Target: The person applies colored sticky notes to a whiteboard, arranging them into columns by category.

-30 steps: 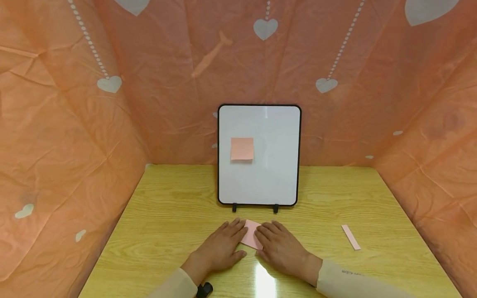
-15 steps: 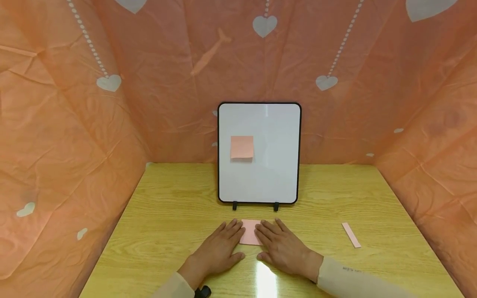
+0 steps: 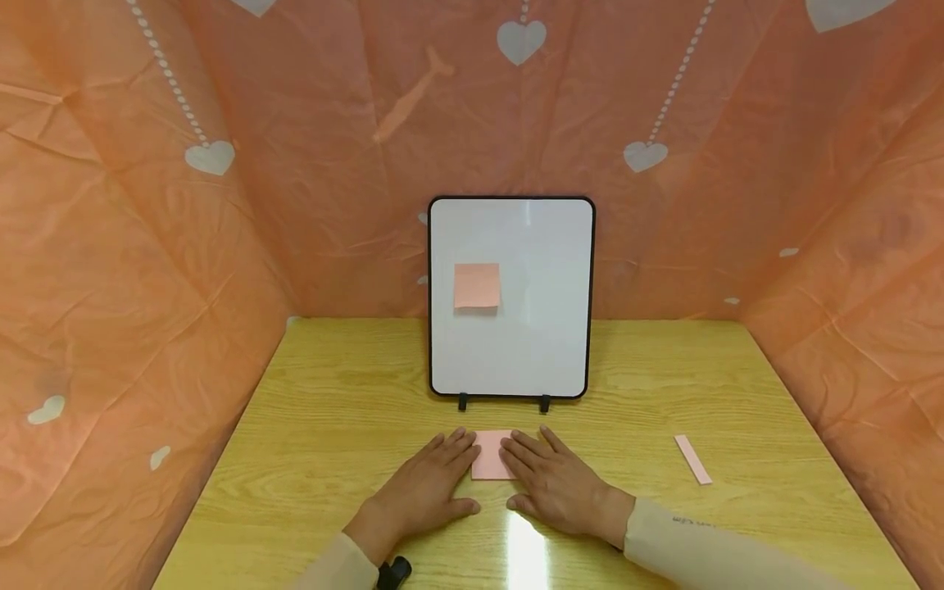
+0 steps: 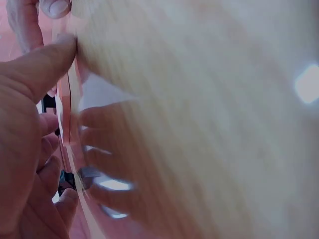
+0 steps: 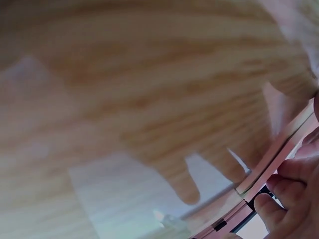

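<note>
Heart-printed orange drapery backs a wood-grain surface, where a whiteboard bearing a pink note stands beyond the fingertips and a slanted pink strip lies well to their right. A pink pad lies flat between a person's left hand and right hand, fingers outstretched over its sides. Its near edge runs from left fingers toward right; partly covered, its long axis is unclear. The surface's side edges sit well outside both hands.
</note>
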